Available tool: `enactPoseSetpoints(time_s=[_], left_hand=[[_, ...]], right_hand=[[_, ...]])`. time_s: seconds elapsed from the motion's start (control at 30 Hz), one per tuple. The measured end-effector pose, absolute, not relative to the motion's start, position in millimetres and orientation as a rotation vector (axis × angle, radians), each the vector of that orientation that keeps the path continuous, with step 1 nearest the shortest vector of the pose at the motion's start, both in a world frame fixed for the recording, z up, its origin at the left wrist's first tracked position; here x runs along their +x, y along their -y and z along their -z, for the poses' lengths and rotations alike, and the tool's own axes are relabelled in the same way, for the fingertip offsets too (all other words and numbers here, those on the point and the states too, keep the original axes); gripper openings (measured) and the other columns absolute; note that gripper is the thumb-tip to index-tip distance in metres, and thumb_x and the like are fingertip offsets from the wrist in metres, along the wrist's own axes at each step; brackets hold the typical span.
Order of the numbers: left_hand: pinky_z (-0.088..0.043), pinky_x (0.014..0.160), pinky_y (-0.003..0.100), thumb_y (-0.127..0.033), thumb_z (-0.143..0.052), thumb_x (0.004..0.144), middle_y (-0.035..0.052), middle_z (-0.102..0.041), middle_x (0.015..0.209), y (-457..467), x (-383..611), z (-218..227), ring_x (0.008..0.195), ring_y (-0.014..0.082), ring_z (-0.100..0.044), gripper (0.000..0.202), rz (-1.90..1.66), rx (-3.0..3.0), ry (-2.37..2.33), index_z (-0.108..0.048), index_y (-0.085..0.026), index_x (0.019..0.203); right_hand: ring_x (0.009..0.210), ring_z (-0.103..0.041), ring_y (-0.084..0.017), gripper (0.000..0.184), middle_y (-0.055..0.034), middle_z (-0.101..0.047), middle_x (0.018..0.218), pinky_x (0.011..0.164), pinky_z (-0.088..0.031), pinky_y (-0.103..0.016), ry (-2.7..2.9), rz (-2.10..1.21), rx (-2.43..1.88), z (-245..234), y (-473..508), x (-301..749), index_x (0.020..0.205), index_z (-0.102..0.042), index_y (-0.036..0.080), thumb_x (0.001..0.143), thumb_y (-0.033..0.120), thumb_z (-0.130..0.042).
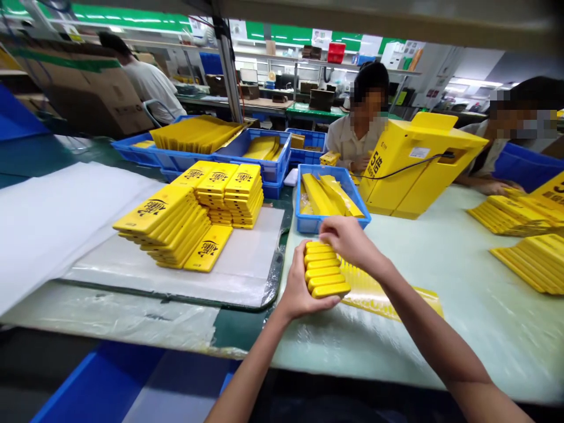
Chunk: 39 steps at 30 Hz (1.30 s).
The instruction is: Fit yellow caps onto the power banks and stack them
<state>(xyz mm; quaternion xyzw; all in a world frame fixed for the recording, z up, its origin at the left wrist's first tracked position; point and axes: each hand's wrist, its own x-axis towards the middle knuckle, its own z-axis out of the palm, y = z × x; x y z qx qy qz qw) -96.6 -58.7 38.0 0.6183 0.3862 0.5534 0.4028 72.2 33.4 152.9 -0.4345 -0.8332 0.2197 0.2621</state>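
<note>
My left hand [296,289] is wrapped around a stack of flat yellow cases [326,271] that look like power banks, their rounded edges facing me. At the far top end of this stack is my right hand [348,236], its fingers curled together; whether anything is pinched between them is hidden. Under and to the right of the hands, a yellow, see-through striped sheet [374,291] lies on the table. More yellow cases with black lettering stand in piles [176,220] to the left, on a white sheet [247,258].
Beyond my hands sits a blue bin [332,223] of yellow strips, with a large yellow box [409,167] at its right. Further bins [185,158] stand behind the piles. Two people sit across the table. More yellow cases [533,264] lie at far right.
</note>
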Motion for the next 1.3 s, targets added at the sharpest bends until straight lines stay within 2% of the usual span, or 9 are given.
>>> enactPoseSetpoints(time_s=[0.17, 0.37, 0.5, 0.63, 0.77, 0.9, 1.0, 1.13, 1.3], left_hand=[[-0.048, 0.133, 0.062, -0.063, -0.104, 0.060, 0.0180, -0.056, 0.159, 61, -96, -35, 0.147, 0.0426, -0.063, 0.136, -1.415, 1.501, -0.949, -0.031, -0.025, 0.168], [-0.050, 0.131, 0.062, -0.055, -0.107, 0.059, 0.0159, -0.061, 0.155, 64, -98, -37, 0.143, 0.0412, -0.065, 0.136, -1.391, 1.466, -0.927, -0.033, -0.026, 0.169], [-0.042, 0.136, 0.064, -0.058, -0.108, 0.059, 0.0176, -0.056, 0.161, 66, -98, -37, 0.149, 0.0424, -0.061, 0.140, -1.389, 1.462, -0.964, -0.030, -0.026, 0.171], [-0.041, 0.137, 0.066, -0.063, -0.106, 0.060, 0.0170, -0.055, 0.162, 67, -98, -37, 0.149, 0.0427, -0.060, 0.139, -1.394, 1.502, -0.992, -0.030, -0.028, 0.171], [-0.043, 0.136, 0.066, -0.066, -0.105, 0.062, 0.0170, -0.058, 0.161, 68, -100, -38, 0.147, 0.0422, -0.063, 0.137, -1.379, 1.532, -1.031, -0.031, -0.028, 0.170], [-0.048, 0.132, 0.065, -0.070, -0.104, 0.062, 0.0184, -0.057, 0.160, 68, -100, -39, 0.146, 0.0431, -0.064, 0.137, -1.375, 1.517, -1.025, -0.031, -0.027, 0.169], [-0.051, 0.130, 0.063, -0.069, -0.104, 0.063, 0.0177, -0.057, 0.160, 67, -100, -39, 0.146, 0.0427, -0.064, 0.135, -1.380, 1.517, -1.010, -0.032, -0.027, 0.169], [-0.047, 0.132, 0.067, -0.071, -0.103, 0.063, 0.0170, -0.059, 0.160, 67, -101, -39, 0.147, 0.0439, -0.064, 0.136, -1.388, 1.543, -1.028, -0.032, -0.029, 0.170], [-0.045, 0.134, 0.069, -0.071, -0.102, 0.065, 0.0153, -0.060, 0.161, 68, -102, -41, 0.150, 0.0451, -0.062, 0.135, -1.371, 1.532, -1.031, -0.030, -0.034, 0.173]], right_hand=[[0.072, -0.071, -0.022, 0.015, -0.0049, -0.077, 0.071, 0.074, -0.050, -0.032, 2.149, -0.468, -1.503, -166, -96, 123, 0.077, -0.081, 0.015, 0.090, 0.007, -0.082], [0.121, -0.077, -0.025, 0.020, -0.0127, -0.081, 0.134, 0.110, -0.059, -0.043, 2.088, -0.335, -1.460, -176, -178, 105, 0.125, -0.081, 0.013, 0.105, 0.016, -0.078], [0.123, -0.076, -0.028, 0.026, -0.0111, -0.078, 0.134, 0.110, -0.063, -0.053, 2.113, -0.351, -1.504, -156, -201, 87, 0.125, -0.078, 0.016, 0.109, 0.036, -0.080], [0.133, -0.074, -0.031, 0.026, -0.0159, -0.077, 0.144, 0.118, -0.058, -0.056, 2.140, -0.377, -1.398, -150, -199, 84, 0.131, -0.079, 0.015, 0.109, 0.027, -0.077], [0.120, -0.079, -0.031, 0.021, -0.0204, -0.085, 0.127, 0.114, -0.058, -0.046, 2.209, -0.465, -1.221, -156, -168, 80, 0.115, -0.088, 0.012, 0.105, 0.013, -0.069], [0.092, -0.082, -0.023, 0.018, -0.0081, -0.090, 0.105, 0.085, -0.063, -0.030, 2.496, -0.889, -0.755, -151, -121, 79, 0.105, -0.092, 0.019, 0.090, 0.029, -0.090], [0.081, -0.081, -0.023, 0.013, -0.0069, -0.088, 0.088, 0.078, -0.061, -0.029, 2.538, -0.991, -0.563, -149, -112, 85, 0.093, -0.092, 0.017, 0.092, 0.029, -0.086], [0.115, -0.084, -0.031, 0.024, -0.0142, -0.089, 0.119, 0.106, -0.063, -0.038, 2.207, -0.561, -1.023, -162, -155, 91, 0.110, -0.092, 0.016, 0.095, 0.013, -0.074], [0.148, -0.067, -0.046, 0.053, -0.0263, -0.075, 0.151, 0.131, -0.046, -0.061, 2.070, -0.430, -1.231, -172, -204, 84, 0.137, -0.084, 0.011, 0.084, 0.011, -0.080]])
